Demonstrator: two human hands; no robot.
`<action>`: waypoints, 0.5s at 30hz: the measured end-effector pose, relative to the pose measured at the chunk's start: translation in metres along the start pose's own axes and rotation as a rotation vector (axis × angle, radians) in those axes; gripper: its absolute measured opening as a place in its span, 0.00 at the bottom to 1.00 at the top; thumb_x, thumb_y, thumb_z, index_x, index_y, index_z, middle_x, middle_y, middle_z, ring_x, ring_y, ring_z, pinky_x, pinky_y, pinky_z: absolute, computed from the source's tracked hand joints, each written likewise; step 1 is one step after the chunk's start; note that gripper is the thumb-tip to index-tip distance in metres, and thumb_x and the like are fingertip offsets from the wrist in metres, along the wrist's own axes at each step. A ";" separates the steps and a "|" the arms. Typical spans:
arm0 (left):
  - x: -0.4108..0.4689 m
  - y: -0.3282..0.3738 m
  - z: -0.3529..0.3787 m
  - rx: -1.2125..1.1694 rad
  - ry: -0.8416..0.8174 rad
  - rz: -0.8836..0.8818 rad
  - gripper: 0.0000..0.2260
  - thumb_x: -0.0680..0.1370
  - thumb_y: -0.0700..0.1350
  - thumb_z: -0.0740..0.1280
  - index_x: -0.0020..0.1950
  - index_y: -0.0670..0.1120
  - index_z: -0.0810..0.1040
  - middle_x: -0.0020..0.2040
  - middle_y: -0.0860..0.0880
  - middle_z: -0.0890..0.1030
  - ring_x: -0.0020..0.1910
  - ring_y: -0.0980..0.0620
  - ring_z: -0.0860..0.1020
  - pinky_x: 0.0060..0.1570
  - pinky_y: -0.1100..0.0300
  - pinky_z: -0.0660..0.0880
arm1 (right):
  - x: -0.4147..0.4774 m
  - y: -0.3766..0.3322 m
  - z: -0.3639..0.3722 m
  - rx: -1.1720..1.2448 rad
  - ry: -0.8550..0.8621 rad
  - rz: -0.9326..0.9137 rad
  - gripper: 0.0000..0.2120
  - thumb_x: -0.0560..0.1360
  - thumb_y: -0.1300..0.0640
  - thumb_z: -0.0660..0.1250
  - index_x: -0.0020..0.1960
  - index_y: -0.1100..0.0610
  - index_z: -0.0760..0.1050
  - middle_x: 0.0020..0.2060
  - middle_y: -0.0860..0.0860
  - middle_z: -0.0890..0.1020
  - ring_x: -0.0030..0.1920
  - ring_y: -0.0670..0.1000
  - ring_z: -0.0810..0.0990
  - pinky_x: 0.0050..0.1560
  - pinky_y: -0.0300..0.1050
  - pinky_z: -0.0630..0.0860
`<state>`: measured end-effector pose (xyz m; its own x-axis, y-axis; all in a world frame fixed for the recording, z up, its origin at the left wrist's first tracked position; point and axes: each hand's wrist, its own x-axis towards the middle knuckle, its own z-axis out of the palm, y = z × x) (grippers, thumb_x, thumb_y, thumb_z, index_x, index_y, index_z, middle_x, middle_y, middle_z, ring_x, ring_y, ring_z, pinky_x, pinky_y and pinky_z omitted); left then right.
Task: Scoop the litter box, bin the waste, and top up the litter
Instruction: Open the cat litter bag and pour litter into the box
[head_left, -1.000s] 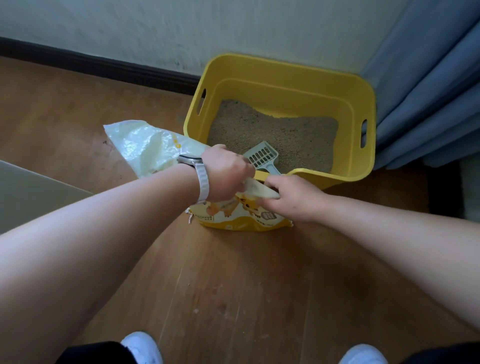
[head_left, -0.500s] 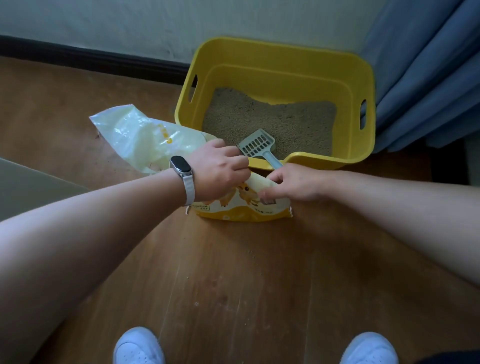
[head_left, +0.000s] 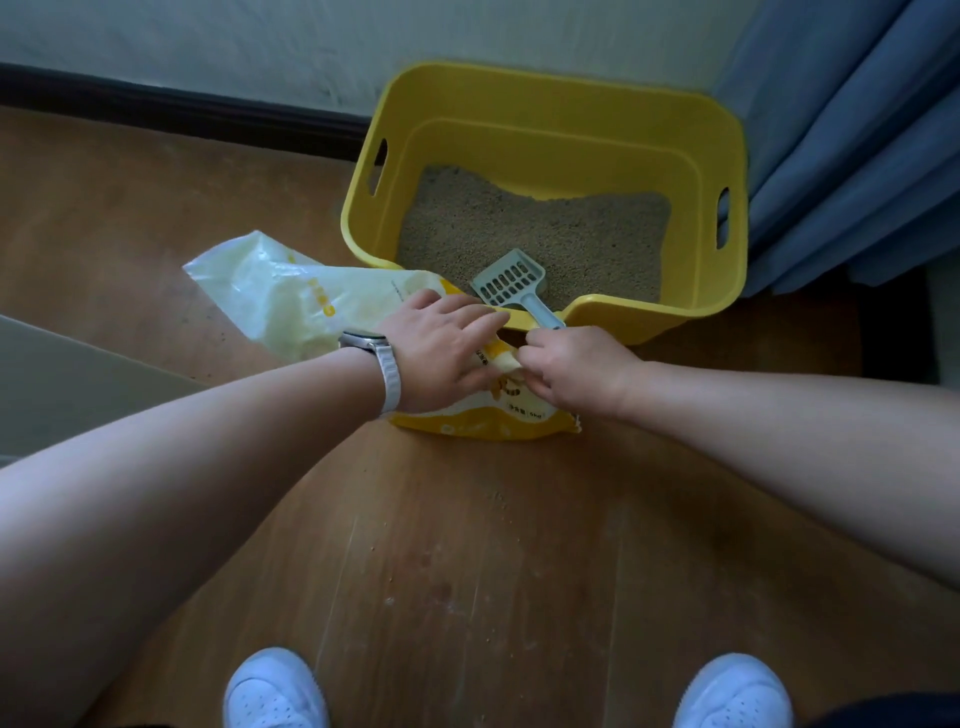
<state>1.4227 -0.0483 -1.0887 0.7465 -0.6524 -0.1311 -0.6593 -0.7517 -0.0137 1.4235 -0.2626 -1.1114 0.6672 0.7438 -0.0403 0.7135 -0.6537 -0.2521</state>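
Note:
A yellow litter box (head_left: 545, 93) stands against the wall and holds tan litter (head_left: 519, 223). A grey slotted scoop (head_left: 511, 283) lies inside it, with its handle leaning on the front rim. In front of the box, on the wooden floor, lies a white and yellow litter bag (head_left: 291, 296). My left hand (head_left: 441, 348), with a watch on the wrist, rests on the bag's top with fingers stretched out. My right hand (head_left: 566, 369) pinches a folded edge of the bag just below the scoop handle. Both hands hide the bag's opening.
A blue curtain (head_left: 857, 145) hangs just right of the box. A dark baseboard (head_left: 182, 114) runs along the wall. A grey flat surface (head_left: 78, 389) juts in at the left. My white shoes (head_left: 275, 691) are at the bottom, and litter crumbs dot the floor.
My left hand's fingers have uncurled from a fist and now stretch across the bag's top. My right hand stays on the bag's edge.

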 end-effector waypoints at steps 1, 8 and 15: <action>0.003 0.000 0.001 0.020 -0.012 0.016 0.26 0.78 0.63 0.52 0.68 0.49 0.71 0.69 0.49 0.74 0.70 0.47 0.68 0.64 0.49 0.65 | -0.002 0.000 0.001 -0.014 0.007 -0.036 0.08 0.71 0.60 0.71 0.37 0.61 0.75 0.33 0.57 0.75 0.27 0.59 0.75 0.21 0.46 0.70; 0.022 0.007 0.002 0.067 -0.097 0.157 0.07 0.77 0.50 0.64 0.54 0.52 0.71 0.51 0.51 0.79 0.55 0.47 0.75 0.63 0.49 0.64 | 0.000 -0.006 0.001 0.249 -0.246 0.319 0.13 0.75 0.45 0.66 0.51 0.54 0.72 0.48 0.49 0.72 0.47 0.53 0.75 0.42 0.50 0.75; 0.006 -0.001 0.012 -0.028 0.095 0.404 0.09 0.68 0.37 0.71 0.44 0.47 0.77 0.36 0.49 0.79 0.39 0.43 0.78 0.56 0.47 0.73 | 0.003 -0.006 0.003 0.578 -0.450 0.556 0.33 0.68 0.27 0.62 0.62 0.50 0.71 0.52 0.46 0.79 0.50 0.48 0.78 0.45 0.45 0.75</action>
<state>1.4268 -0.0509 -1.1014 0.4340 -0.9005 -0.0284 -0.8992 -0.4349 0.0477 1.4206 -0.2566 -1.1132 0.6499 0.4061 -0.6424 0.0160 -0.8524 -0.5227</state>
